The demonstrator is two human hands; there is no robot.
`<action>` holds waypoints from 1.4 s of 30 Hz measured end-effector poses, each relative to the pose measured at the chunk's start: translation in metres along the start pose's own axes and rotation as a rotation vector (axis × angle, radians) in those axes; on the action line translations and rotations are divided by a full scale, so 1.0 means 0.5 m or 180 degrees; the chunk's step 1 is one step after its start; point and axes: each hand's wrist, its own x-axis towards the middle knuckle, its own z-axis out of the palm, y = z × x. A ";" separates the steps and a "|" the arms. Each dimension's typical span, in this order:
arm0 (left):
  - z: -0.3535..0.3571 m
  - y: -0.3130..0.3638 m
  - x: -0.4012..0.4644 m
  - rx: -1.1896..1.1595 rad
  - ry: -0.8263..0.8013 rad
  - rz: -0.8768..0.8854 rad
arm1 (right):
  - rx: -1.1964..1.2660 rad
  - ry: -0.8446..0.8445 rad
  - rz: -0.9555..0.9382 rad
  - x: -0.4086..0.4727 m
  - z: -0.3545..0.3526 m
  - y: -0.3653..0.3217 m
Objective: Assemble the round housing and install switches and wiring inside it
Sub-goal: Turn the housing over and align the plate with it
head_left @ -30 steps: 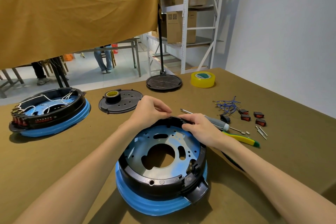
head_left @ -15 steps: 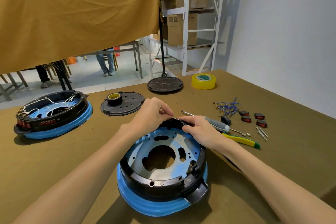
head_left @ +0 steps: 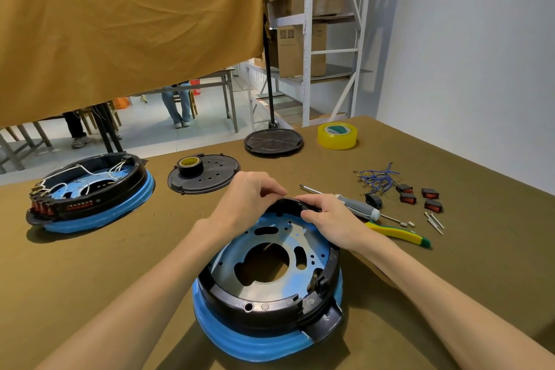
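Round housing (head_left: 267, 306): we find it on the table (head_left: 90, 279), nearest the camera, a black ring seated in a blue base, with a blue perforated plate (head_left: 270, 252) inside it.
Left hand (head_left: 246, 201): we see it at the far rim of the housing, fingers curled, fingertips pinching the black rim's edge.
Right hand (head_left: 330, 222): it lies just beside the left, on the same far rim, fingers curled down over the black edge and gripping it.
Second housing (head_left: 90, 192): we note it at the table's left, well apart from the first, with white wiring and red switches along its near-left wall.
Black cover disc (head_left: 207, 177): it lies flat between the two housings and farther back; a roll of black tape (head_left: 189, 164) stands on it.
Round stand base (head_left: 273, 141): at the far edge of the table, carrying an upright pole.
Yellow tape roll (head_left: 338, 135): just right of the stand base.
Screwdriver (head_left: 351, 206): it lies right of the hands, grey handle near the right wrist.
Yellow-green tool (head_left: 396, 234): near the screwdriver, on its nearer side; we cannot tell its type.
Blue wires (head_left: 375, 177): a loose bundle at the right of the table.
Loose switches (head_left: 417, 195): five black and red units near the wires.
Screws (head_left: 434, 221): a few beside the switches.
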 end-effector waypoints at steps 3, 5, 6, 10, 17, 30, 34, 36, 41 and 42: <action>0.000 0.001 -0.002 0.0161 -0.0025 0.0111 | -0.0029 0.0009 -0.0015 -0.001 -0.001 0.000; 0.000 0.005 -0.005 0.0220 -0.0017 0.0169 | -0.0036 0.0000 0.0004 -0.001 -0.001 0.000; 0.000 0.007 -0.007 0.0246 -0.0008 0.0193 | -0.0022 -0.0012 0.0016 -0.001 -0.002 -0.001; -0.008 0.010 -0.035 0.0418 -0.0052 0.0273 | 0.0062 0.0019 0.0086 -0.003 -0.001 -0.006; -0.023 0.024 -0.062 0.0530 -0.0447 0.0170 | -0.0076 0.0138 0.0280 -0.014 0.008 -0.013; -0.033 0.109 -0.120 -0.1453 -0.1713 -0.2841 | -0.0277 0.0904 0.0693 -0.064 0.060 -0.033; -0.051 0.115 -0.105 -0.2304 -0.1628 -0.3390 | -0.0019 0.0827 0.1052 -0.085 0.074 -0.047; -0.062 0.116 -0.100 -0.2584 -0.1704 -0.3480 | 0.0031 0.0725 0.1253 -0.084 0.063 -0.059; -0.058 0.115 -0.100 -0.2567 -0.1623 -0.3672 | 0.0737 0.0206 0.1966 -0.055 0.018 -0.074; -0.051 0.116 -0.096 -0.2580 -0.1537 -0.3717 | 0.0820 0.0110 0.2068 -0.051 0.013 -0.073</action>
